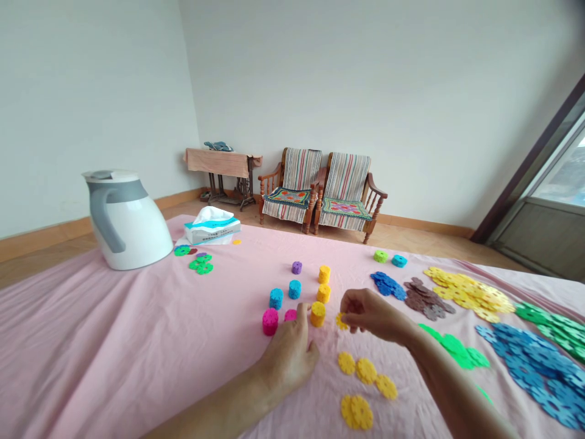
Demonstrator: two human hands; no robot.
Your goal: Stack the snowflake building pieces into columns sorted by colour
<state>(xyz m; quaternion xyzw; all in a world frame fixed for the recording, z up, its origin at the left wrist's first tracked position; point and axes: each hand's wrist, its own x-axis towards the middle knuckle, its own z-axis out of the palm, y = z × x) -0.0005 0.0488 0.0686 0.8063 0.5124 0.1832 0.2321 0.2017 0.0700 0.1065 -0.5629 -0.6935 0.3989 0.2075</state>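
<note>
Several loose yellow discs lie toward the near edge of a pink cloth in the head view. Beyond them, the right hand pinches one yellow disc; the left hand, loosely open beside a yellow stack, partly hides a pink stack. A jug and tissue box stand toward the far left corner, a blue pile toward the right edge.

Bare pink cloth gives passage left of the magenta stack; rightward, the yellow stacks and right hand stand in the way
</note>
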